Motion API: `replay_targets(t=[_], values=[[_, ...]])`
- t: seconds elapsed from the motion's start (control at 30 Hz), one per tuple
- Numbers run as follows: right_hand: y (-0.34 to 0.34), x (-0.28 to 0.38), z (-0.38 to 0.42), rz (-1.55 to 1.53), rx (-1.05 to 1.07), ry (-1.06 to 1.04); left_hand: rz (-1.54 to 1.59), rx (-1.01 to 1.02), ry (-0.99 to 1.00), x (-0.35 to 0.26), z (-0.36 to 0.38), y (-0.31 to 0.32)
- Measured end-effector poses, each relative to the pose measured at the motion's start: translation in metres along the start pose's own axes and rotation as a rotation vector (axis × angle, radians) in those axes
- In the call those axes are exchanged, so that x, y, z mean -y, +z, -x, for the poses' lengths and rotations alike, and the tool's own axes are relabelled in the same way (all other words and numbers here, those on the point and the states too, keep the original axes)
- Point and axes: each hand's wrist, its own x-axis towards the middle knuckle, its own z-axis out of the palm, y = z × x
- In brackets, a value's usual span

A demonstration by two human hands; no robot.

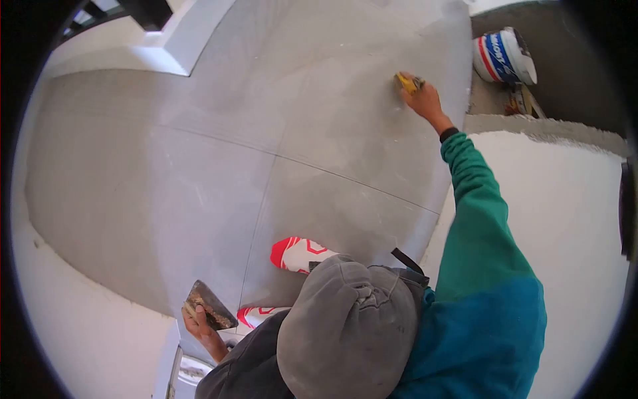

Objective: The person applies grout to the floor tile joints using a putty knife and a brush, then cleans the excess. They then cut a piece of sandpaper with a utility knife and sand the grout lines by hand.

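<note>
My right hand [424,101] reaches far forward over the large grey floor tiles [332,126]. Its fingers are closed round a small yellow sponge-like block [407,82], which appears to rest on the tile; the grip hides part of it. Low on the left, my left hand [198,322] grips a dark flat trowel-like plate [212,307] by a pale handle. Brown crumbs lie on the plate, which is held beside my feet. Thin dark joints between the tiles cross in front of my red-and-white socks [302,255].
A white bucket [505,56] with a red-and-blue label lies tilted at the top right, beyond a rough low wall edge [551,130]. White walls flank the floor. A white ledge corner [179,50] juts in at the upper left. A grey cap [349,332] fills the lower middle.
</note>
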Motion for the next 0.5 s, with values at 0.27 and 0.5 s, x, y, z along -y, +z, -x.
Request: replay_targets(t=[0.27,0.5], values=[[0.009,0.164,0.187,-0.594,0.537,-0.085,-0.022,-0.011,-0.073,0.001,-0.002,-0.005],[-0.017,-0.049,0.076,0.148,0.036,0.040,-0.018,0.102,-0.012,0.012,-0.010,-0.015]])
